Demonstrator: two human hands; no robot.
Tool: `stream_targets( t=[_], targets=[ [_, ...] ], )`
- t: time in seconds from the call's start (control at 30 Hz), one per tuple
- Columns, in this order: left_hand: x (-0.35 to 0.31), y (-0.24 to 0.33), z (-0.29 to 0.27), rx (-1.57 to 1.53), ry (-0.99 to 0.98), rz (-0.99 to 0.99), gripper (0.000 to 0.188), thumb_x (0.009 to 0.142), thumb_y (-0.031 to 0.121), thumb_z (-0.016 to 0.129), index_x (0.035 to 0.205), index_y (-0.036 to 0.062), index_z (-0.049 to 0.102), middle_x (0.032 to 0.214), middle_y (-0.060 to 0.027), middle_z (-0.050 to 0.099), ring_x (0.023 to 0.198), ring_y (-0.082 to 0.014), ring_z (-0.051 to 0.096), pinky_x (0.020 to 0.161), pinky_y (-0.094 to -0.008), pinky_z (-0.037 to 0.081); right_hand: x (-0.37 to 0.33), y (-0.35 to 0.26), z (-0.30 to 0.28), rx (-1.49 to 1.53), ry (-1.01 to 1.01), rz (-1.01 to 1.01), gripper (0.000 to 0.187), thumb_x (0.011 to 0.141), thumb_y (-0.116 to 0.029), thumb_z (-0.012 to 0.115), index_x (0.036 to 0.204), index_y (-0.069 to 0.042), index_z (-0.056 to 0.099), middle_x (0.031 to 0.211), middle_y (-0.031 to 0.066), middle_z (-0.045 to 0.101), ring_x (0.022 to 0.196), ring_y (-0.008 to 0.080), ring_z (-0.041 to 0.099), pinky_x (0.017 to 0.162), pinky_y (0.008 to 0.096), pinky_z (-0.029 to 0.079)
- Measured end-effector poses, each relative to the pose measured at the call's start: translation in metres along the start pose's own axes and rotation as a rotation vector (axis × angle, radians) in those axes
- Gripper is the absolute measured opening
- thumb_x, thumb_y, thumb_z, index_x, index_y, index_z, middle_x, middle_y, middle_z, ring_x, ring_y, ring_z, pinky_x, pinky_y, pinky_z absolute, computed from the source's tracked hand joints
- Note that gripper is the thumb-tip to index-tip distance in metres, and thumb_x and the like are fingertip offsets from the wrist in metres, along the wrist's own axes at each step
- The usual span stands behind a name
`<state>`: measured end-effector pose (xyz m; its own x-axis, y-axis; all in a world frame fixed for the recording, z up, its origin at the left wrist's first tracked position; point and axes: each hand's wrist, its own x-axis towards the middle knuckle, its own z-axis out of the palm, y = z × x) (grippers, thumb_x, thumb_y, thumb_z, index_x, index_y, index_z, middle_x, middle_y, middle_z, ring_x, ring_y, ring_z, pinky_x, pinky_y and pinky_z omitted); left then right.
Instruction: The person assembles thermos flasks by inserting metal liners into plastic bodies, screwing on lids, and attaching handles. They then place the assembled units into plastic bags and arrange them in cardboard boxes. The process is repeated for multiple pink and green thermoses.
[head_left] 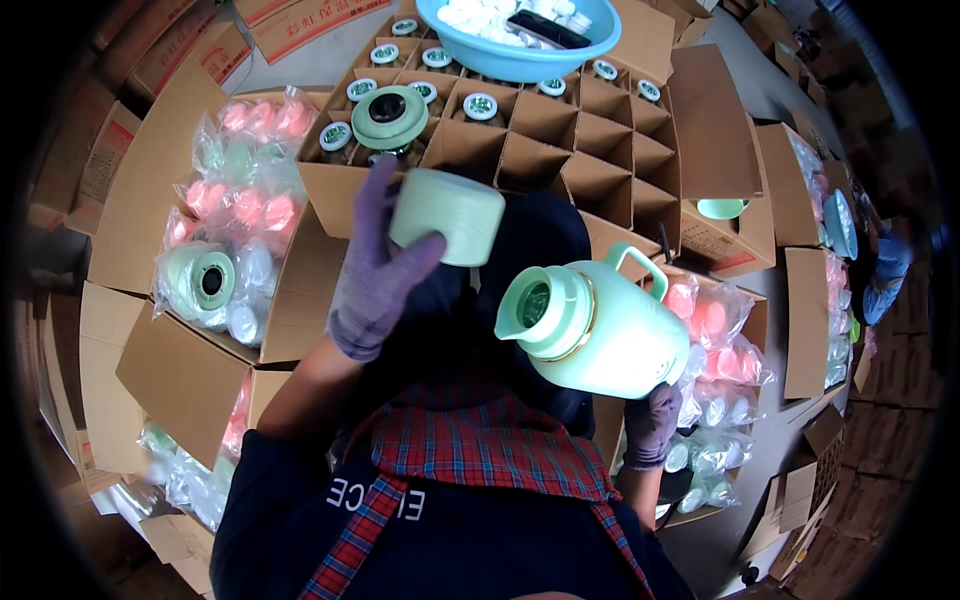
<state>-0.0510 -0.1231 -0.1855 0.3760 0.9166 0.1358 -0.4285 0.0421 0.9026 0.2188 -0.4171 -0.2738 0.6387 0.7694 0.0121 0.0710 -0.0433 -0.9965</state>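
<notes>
The left hand [378, 262] grasps one green cup [455, 213]; to its right, the right hand [652, 425] holds one green jug [622, 328] by its base. Red print marks far-left cartons [305, 32]; white letters [411, 501] cross the navy shirt [480, 550].

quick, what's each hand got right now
Left hand: holding a pale green cup.
Right hand: holding a mint green jug at its base.

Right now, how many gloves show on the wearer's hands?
2: on the left hand, holding a green cup, and on the right hand, partly hidden by the green jug it holds.
</notes>
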Motion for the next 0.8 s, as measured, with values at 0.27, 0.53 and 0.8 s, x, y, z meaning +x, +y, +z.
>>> stream_targets(
  t=[0.27,0.53,0.8],
  targets=[
    [-0.061,-0.024,-0.031,1.206,-0.916,0.343,0.051,0.079,0.046,0.076,0.112,0.0095,0.062,0.112,-0.0196,0.059,0.106,-0.0358,0.060,0.096,-0.0437,0.047,0.023,0.003,0.000,0.360,0.221,-0.033,0.042,0.101,-0.033,0.054,0.123,0.003,0.058,0.124,0.0163,0.062,0.111,0.0270,0.061,0.095,0.0378,0.049],
    [0.249,0.012,0.026,1.339,-0.253,0.525,0.038,0.084,0.036,0.069,0.108,0.0072,0.068,0.096,-0.0147,0.066,0.095,-0.0309,0.064,0.083,-0.0402,0.050,0.048,0.002,0.000,-0.659,0.209,-0.316,0.032,0.076,0.005,0.074,0.106,0.001,0.063,0.105,0.0104,0.069,0.093,0.0161,0.065,0.077,0.0294,0.053],
    [0.479,-0.072,0.015,2.459,-0.345,-0.131,0.049,0.091,0.026,0.055,0.140,0.0202,0.051,0.137,-0.0109,0.059,0.123,-0.0316,0.058,0.104,-0.0521,0.039,0.056,0.026,0.017,0.629,0.132,0.315,0.051,0.097,-0.040,0.062,0.126,0.002,0.057,0.118,0.0096,0.066,0.106,0.0177,0.064,0.092,0.0333,0.052]
  ],
)
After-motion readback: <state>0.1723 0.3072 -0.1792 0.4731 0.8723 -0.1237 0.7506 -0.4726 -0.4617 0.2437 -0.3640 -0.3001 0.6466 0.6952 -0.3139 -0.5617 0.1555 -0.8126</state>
